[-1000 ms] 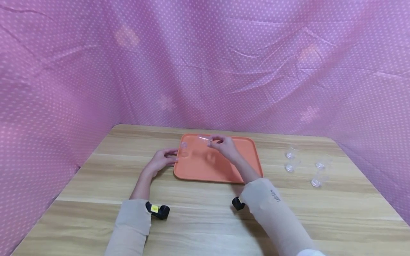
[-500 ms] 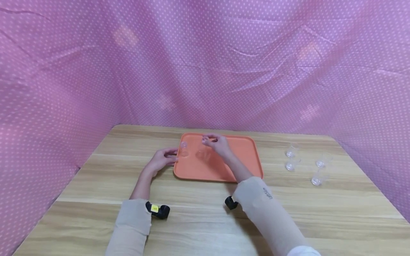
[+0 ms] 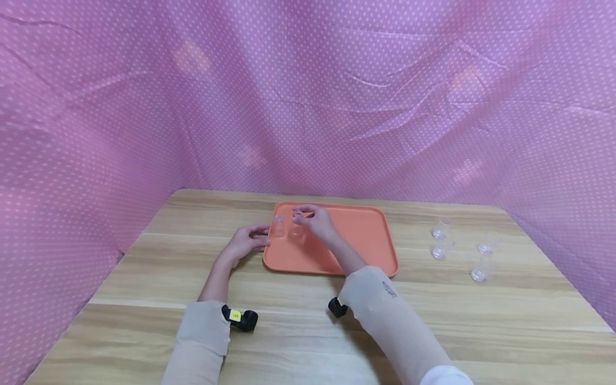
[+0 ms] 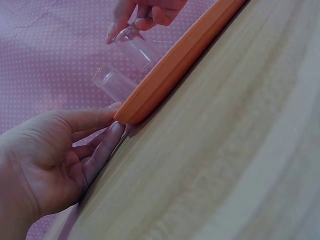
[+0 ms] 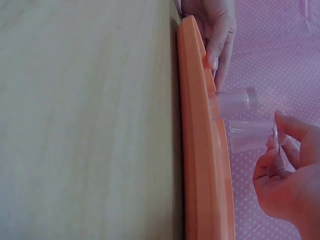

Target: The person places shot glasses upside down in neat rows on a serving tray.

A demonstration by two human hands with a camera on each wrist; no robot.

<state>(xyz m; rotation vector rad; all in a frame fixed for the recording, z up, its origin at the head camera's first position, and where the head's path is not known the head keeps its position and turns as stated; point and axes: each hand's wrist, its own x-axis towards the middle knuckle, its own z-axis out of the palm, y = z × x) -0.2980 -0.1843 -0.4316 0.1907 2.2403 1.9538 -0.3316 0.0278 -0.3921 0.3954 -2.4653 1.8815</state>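
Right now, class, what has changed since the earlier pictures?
The right hand, gripping a transparent tapered cup, has moved left over the orange rectangular tray, toward the inverted transparent cup there; its cup went from tilted to mouth-down. Unchanged: its hold; the left hand on the tray's edge; four clear cups on the wooden table.

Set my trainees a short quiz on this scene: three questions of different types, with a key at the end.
1. Count: how many small clear tumbler-shaped cups stand directly on the pale wood-grained table, to the right of the flat orange rectangular tray?
2. True or false: the left-hand grip is on the tray's edge.
3. Choose one. The right-hand grip holds:
A) the tray's edge
B) another clear cup
C) nothing

Key: 1. Four. 2. True. 3. B, by the end away from the tray.
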